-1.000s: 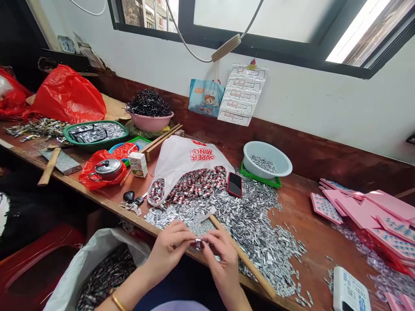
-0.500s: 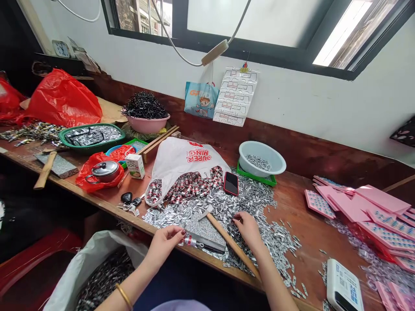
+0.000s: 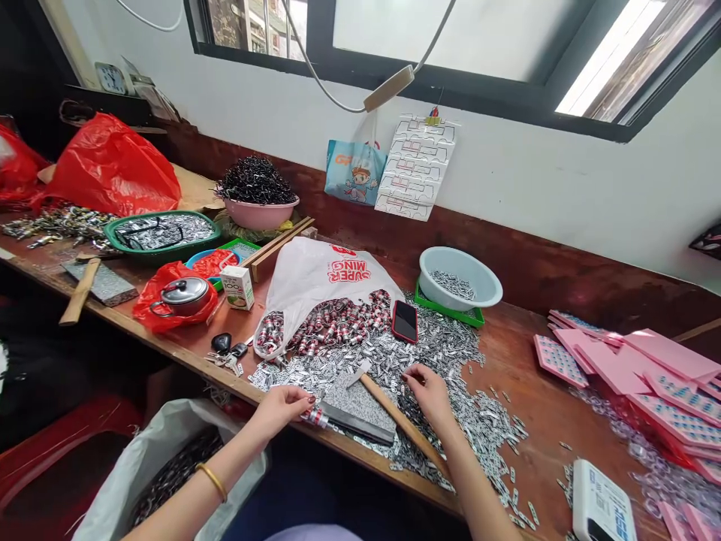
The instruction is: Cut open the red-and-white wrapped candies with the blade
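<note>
My left hand (image 3: 285, 408) is pinched at the table's front edge, its fingertips on a red-and-silver cylindrical metal piece (image 3: 315, 417). Beside that piece lies a dark flat metal bar (image 3: 357, 423) on a speckled stone slab (image 3: 360, 394). A hammer (image 3: 402, 417) with a wooden handle rests across the slab, its handle toward me. My right hand (image 3: 429, 392) is over the heap of small silver metal plates (image 3: 451, 353), thumb and forefinger drawn together. Whatever may be between those fingers is too small to make out.
A white plastic bag (image 3: 315, 270) spills red-and-silver pieces behind the slab. A phone (image 3: 405, 321) lies on the heap, near a pale blue basin (image 3: 484, 289). Keys (image 3: 230, 359) sit to the left, a white scale (image 3: 602, 496) to the right. An open sack (image 3: 113, 488) stands below the edge.
My left hand has moved slightly left, and the red-and-silver piece has shifted with it away from the bar's middle. My right hand stays over the plates. The view has shifted slightly.
</note>
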`<action>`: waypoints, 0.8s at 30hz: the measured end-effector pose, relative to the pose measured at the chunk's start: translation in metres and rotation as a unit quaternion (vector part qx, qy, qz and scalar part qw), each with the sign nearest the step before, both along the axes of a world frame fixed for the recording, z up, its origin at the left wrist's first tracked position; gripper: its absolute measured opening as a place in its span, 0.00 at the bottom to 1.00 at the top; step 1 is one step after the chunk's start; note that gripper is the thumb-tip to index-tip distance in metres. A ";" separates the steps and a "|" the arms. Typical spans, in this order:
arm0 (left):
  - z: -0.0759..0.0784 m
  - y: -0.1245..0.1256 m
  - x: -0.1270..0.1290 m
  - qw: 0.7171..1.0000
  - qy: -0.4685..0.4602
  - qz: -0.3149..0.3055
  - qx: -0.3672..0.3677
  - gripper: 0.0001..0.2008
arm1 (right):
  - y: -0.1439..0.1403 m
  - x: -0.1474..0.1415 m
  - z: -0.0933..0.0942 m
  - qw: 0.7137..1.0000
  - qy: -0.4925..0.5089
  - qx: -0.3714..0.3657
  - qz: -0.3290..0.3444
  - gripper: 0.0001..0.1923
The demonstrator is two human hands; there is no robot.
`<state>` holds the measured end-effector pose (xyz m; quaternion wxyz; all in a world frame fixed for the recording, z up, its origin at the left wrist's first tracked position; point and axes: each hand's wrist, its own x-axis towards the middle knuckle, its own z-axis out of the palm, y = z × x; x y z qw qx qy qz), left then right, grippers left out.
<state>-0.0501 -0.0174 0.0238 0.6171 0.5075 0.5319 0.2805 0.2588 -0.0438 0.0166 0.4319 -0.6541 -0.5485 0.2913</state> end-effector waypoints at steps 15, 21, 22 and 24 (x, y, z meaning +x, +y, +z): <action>-0.006 0.008 0.000 0.999 0.023 -0.039 -0.030 0.14 | -0.009 -0.103 0.024 0.920 0.325 -0.112 0.190 0.15; -0.006 0.007 0.000 0.998 0.020 -0.042 -0.031 0.14 | 0.010 -0.137 0.006 0.970 0.085 -0.073 0.214 0.05; -0.006 0.007 0.000 0.998 0.018 -0.043 -0.031 0.14 | 0.010 -0.140 0.003 0.972 0.071 -0.070 0.212 0.05; -0.007 0.007 -0.001 0.999 0.015 -0.042 -0.031 0.13 | 0.009 -0.143 -0.001 0.976 0.037 -0.049 0.208 0.06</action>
